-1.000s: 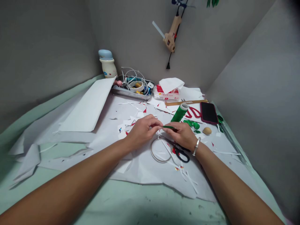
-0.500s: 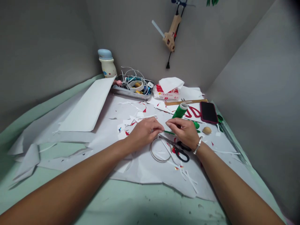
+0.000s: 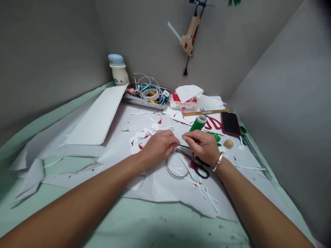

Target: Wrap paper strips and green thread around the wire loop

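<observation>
Between thumb and fingertips my left hand [image 3: 160, 144] pinches a thin green stem [image 3: 184, 146], which points right, under my other hand. My right hand [image 3: 204, 143] is closed in a pinch just right of the left fingertips; what it grips is too fine to make out. Behind it a spool of green thread [image 3: 198, 123] leans, its lower part hidden. Several green leaf-like pieces [image 3: 216, 137] lie partly covered by the right hand. Black-handled scissors [image 3: 201, 170] rest below the hands, and a ring of wire [image 3: 178, 176] lies beside them.
Paper scraps [image 3: 141, 137] cover the white sheet. Further back are a metal tray [image 3: 144, 102] of supplies, a tissue pack [image 3: 184, 104], red scissors [image 3: 216, 123], a ruler [image 3: 207, 112], a phone [image 3: 230, 124] and a bottle [image 3: 119, 70]. A glue gun [image 3: 190, 38] hangs on the wall.
The right fingers have come off the green stem and now pinch just above it. The left hand has dropped slightly and still holds the stem. The spool has shifted a little.
</observation>
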A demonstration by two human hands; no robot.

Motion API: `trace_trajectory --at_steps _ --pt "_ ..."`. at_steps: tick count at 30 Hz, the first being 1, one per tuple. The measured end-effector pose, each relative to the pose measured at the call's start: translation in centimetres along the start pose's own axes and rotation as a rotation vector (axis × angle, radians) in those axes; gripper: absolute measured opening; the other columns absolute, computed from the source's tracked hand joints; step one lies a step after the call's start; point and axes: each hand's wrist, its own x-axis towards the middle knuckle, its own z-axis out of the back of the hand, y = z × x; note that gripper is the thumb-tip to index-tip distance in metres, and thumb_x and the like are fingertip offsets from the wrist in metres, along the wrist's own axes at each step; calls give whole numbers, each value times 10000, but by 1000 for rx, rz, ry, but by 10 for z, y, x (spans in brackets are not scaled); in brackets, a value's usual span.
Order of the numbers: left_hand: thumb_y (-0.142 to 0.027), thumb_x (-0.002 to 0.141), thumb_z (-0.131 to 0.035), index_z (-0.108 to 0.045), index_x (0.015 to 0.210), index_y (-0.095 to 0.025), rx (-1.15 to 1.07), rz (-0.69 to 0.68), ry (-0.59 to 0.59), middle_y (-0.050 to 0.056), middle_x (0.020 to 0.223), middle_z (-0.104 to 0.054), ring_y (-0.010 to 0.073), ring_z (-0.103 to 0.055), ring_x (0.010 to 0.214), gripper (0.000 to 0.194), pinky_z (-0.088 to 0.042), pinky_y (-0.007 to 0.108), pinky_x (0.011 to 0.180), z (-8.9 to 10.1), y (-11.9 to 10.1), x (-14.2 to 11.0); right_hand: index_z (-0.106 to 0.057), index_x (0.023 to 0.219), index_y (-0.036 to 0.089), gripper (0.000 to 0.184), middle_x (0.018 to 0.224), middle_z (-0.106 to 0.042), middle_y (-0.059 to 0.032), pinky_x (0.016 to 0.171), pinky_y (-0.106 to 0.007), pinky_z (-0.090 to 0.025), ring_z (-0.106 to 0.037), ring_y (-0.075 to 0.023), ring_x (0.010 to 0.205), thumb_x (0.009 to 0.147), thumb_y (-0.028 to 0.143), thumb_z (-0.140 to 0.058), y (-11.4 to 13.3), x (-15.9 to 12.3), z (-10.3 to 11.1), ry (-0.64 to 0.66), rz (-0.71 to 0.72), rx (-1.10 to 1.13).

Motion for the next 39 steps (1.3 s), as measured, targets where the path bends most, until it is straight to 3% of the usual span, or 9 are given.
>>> trace_trajectory --at_steps 4,9,13,17,22,25,33,36,39 --pt "-161 846 -553 -699 895 -210 -213 28 -28 22 872 -641 147 -594 840 162 -464 293 784 2 0 2 -719 848 193 155 792 -724 -20 610 -236 -467 -631 -137 661 876 255 -580 -15 -1 -4 75 -130 87" --pt "-205 857 -548 -688 873 -193 -199 185 -159 32 891 -640 165 -594 861 142 -462 310 793 4 5 4 -720 892 209 133 813 -726 -28 709 -261 -480 -642 -157 757 868 223 -590 -3 -3 -10 264 61 22" --pt "-181 876 -510 -695 893 -188 32 133 -103 53 890 -635 189 -578 853 185 -436 341 787 1 7 2 -711 889 203 149 730 -697 -27 667 -266 -460 -597 -150 685 882 221 -563 11 -3 -5 190 169 -58" --pt "-156 869 -513 -705 896 -201 186 21 -15 54 847 -634 199 -566 818 199 -409 363 783 -3 7 -1 -715 865 212 163 692 -675 -27 640 -273 -452 -577 -147 643 889 254 -560 8 0 1 65 115 -66" --pt "-140 857 -537 -708 888 -227 -16 -60 38 25 855 -626 160 -572 819 195 -436 305 758 -2 2 0 -716 839 204 158 779 -712 -27 632 -256 -475 -623 -148 678 875 275 -580 -9 0 -1 4 -92 84" --pt "-160 856 -549 -710 892 -231 -154 18 -27 29 920 -599 148 -573 862 180 -458 287 765 1 -2 1 -719 841 198 169 790 -720 -16 620 -242 -475 -631 -141 672 876 284 -578 -16 0 -5 79 -157 120" --pt "-205 869 -538 -696 889 -203 -118 220 -165 31 891 -590 164 -574 834 160 -457 314 764 5 3 3 -715 875 219 132 812 -723 -26 708 -257 -479 -647 -152 760 867 219 -584 0 -5 -13 258 61 -22" --pt "-190 875 -513 -693 879 -192 2 187 -126 43 904 -595 173 -570 827 180 -451 316 747 1 7 2 -704 886 212 144 764 -706 -29 679 -265 -463 -618 -155 728 881 220 -561 9 -6 -11 240 155 -77" --pt "-187 877 -510 -699 871 -189 102 64 -54 46 866 -600 184 -557 814 189 -435 328 740 -2 5 0 -706 893 208 158 745 -696 -31 663 -270 -456 -601 -154 697 890 232 -550 10 -4 -6 148 143 -74"
